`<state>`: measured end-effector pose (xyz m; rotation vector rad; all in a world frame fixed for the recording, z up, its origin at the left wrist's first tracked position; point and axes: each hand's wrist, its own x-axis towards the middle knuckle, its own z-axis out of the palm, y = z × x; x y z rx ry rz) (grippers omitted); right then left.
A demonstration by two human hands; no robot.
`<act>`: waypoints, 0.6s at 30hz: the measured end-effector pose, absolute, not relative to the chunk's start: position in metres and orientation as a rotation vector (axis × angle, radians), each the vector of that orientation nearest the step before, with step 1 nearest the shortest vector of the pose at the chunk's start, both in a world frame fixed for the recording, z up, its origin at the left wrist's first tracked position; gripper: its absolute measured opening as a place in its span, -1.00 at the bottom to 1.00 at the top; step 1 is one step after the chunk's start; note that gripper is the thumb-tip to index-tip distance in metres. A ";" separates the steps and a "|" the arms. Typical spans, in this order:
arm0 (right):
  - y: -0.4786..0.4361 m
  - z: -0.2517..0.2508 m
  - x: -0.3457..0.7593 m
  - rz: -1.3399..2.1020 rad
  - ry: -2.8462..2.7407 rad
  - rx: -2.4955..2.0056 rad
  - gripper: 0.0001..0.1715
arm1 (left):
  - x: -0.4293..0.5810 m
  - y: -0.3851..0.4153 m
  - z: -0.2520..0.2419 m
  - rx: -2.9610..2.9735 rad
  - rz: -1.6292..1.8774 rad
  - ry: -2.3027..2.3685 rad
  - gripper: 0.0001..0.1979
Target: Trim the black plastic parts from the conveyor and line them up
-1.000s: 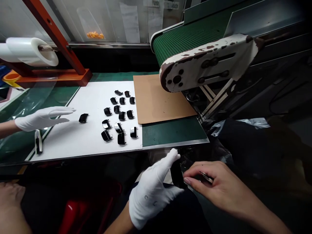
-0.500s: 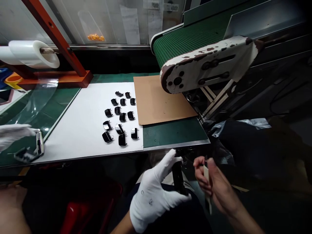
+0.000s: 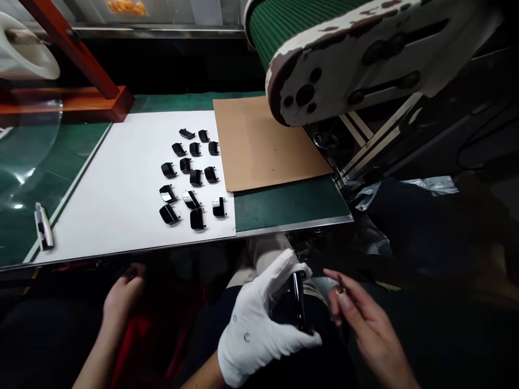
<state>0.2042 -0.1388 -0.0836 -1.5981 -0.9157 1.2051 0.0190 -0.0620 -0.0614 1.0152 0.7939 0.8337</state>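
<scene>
My left hand (image 3: 263,319), in a white glove, grips a glossy black plastic part (image 3: 299,300) by its two ends, between thumb and fingers, above my lap. To its right, apart from the part, my bare right hand (image 3: 360,313) pinches a slim knife-like tool (image 3: 340,286). Only a short dark tip and a bit of its pale body show; the fingers hide the rest. On the white sheet (image 3: 121,178) beyond my hands lie several small black plastic pieces (image 3: 195,177) with little prongs, loosely in rows.
Brown cardboard (image 3: 259,146) lies right of the sheet, below a green conveyor's (image 3: 300,27) rusty end. A pale, slim tool (image 3: 44,227) rests at the table's left. Another person's bare hand (image 3: 125,289) is at lower left. An orange-red stand (image 3: 97,102) holds a film roll (image 3: 44,56).
The view has shifted, so the table sits higher. The black part has turned in my left hand. The other person's gloved hand has left the table's left end; their bare hand has come in.
</scene>
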 end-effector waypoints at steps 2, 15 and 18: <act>-0.128 -0.060 0.214 1.128 -1.182 -1.627 -0.67 | 0.019 -0.066 -0.062 1.073 0.855 0.765 -0.08; -0.119 -0.028 0.221 1.223 -1.412 -1.754 -0.55 | 0.024 -0.071 -0.064 1.498 0.871 0.791 -0.06; -0.118 -0.034 0.218 1.311 -1.042 -1.687 -0.40 | 0.023 -0.071 -0.067 1.615 0.826 0.846 -0.07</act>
